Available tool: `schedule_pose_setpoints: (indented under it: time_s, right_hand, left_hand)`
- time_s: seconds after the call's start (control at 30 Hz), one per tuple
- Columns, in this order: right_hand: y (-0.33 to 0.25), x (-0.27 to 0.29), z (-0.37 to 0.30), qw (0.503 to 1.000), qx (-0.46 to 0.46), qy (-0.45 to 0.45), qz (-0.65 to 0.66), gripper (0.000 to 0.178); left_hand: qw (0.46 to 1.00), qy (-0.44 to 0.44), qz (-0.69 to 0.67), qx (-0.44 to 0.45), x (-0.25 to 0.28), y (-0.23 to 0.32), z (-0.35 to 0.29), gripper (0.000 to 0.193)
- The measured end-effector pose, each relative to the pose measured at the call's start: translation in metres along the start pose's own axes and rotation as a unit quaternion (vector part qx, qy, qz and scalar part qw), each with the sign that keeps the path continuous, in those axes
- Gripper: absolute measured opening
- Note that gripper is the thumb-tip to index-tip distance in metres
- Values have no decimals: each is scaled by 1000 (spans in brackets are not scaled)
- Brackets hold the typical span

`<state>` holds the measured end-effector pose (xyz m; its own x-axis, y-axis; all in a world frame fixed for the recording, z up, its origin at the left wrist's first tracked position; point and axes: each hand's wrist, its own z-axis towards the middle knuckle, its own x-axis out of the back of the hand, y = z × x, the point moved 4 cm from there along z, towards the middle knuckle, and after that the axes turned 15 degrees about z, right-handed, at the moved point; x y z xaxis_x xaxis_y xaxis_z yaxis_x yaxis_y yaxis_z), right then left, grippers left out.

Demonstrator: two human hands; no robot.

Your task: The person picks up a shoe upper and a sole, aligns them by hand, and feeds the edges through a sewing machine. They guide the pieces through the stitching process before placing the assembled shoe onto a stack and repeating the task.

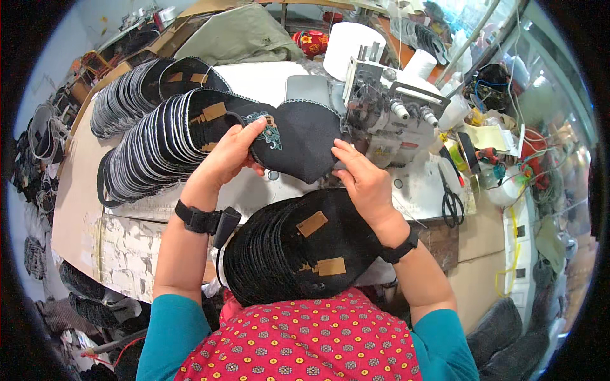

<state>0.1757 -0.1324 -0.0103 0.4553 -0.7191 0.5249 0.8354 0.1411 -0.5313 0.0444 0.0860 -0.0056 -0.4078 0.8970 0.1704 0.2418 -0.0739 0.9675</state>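
A black fabric piece (pixel 302 136) with a teal printed or embroidered motif lies spread before the sewing machine (pixel 387 117). Pale stitching runs along its far edge, which reaches the machine's working area. My left hand (pixel 232 152) pinches its left end, thumb on top beside the motif and a tan patch. On the right edge, my right hand (pixel 365 181) has its bent fingers closed together on the fabric. Just below, close to my lap, stands a stack of black pieces (pixel 273 247) with tan patches. The fingertips under the fabric are hidden.
At the left, rows of black pieces with white-stitched edges (pixel 159 140) lean together. Black scissors (pixel 452 206) rest on the right of the table (pixel 82 209). White thread cones (pixel 354 51) stand behind the machine. Tools, cords and cloth clutter the right side.
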Motion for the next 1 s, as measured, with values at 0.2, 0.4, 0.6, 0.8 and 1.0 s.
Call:
schedule_pose_setpoints:
  time_s: [0.2, 0.4, 0.6, 0.8, 1.0]
  right_hand:
    - [6, -4, 3, 999, 15, 7, -30, 43]
    - [14, 8, 3, 1000, -4, 18, -14, 36]
    - [10, 17, 7, 974, -138, -9, 179, 28]
    - [-26, 24, 15, 932, -202, 12, 300, 17]
    - [-20, 9, 17, 960, -165, 29, 224, 13]
  left_hand:
    - [1000, 17, -11, 3, -4, -5, -2, 43]
    - [996, -80, 43, 1, -45, 14, -36, 55]
    - [892, -66, 330, -302, -70, 16, -34, 29]
    - [972, -13, 205, -115, -47, 34, -19, 26]
    - [692, 308, 501, -419, -57, 70, -16, 58]
